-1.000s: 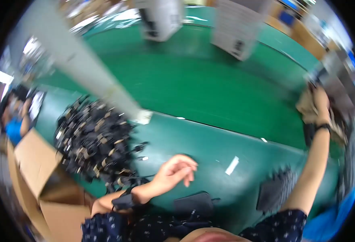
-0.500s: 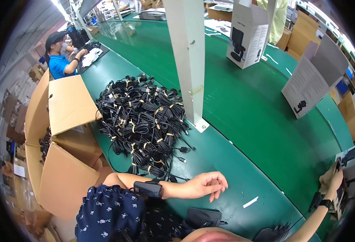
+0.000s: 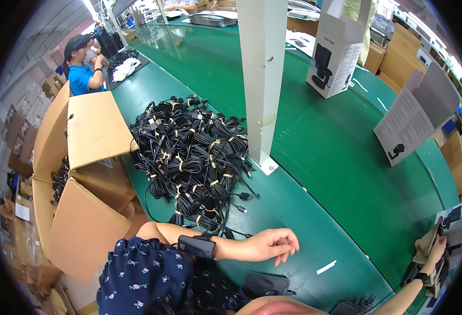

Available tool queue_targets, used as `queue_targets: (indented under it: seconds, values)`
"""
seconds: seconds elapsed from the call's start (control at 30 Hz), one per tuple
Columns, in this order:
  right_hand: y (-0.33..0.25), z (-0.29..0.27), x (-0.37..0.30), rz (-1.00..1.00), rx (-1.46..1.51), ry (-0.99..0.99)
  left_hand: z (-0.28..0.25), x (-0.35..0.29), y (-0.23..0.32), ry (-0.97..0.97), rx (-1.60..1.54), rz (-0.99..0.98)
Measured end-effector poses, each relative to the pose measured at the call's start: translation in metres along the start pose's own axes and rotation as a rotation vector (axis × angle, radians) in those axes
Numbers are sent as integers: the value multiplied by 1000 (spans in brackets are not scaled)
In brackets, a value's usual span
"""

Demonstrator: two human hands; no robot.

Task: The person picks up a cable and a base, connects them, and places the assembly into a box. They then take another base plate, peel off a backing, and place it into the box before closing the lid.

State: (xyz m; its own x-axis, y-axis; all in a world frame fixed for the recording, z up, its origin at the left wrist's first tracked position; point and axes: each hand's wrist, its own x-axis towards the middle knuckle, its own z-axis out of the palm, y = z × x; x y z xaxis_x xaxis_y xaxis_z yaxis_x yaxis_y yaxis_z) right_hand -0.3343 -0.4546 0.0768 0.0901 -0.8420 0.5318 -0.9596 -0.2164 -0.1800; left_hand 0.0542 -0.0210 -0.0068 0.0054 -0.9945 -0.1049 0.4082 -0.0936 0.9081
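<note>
White post: slid a bit right and down in view since half a second ago, same with the printed boxes — looks like the head turned.
Left hand: loosely curled, nothing in it, over the near table; the two hands are well apart.
Right hand: stretched out near the right rim, touching a tan piece; too small to tell if the fingers are clamped on it.
Tan piece: far off to the right of the left hand, just beside a pale box. Long axis seems to lean upper right to lower left, partly hidden — right arm is way nearer.
Table seam: runs diagonally down to the right, between the hands, with the green belt beyond it. Most of the elbow room is over that belt.
Cable pile: black, bundled with pale ties, up and left of the left hand.
Flat black case: between left hand and body.
Cardboard carton: flaps open, left of the pile.
</note>
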Motion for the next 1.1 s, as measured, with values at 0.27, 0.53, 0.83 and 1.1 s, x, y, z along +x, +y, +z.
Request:
queue_targets:
  seconds: [0.27,0.53,0.83,1.1]
  values:
    - [-8,-5,-2,-222,-319,-42,1,0,1,7,19,-3]
    - [-8,4,-7,-243,-162,50,1,-2,-2,11,23,18]
    - [-26,-18,-8,-155,-257,-213,1,-1,-2,4,93,27]
    - [-48,-26,-16,-157,-572,-327,2,-5,0,10,117,46]
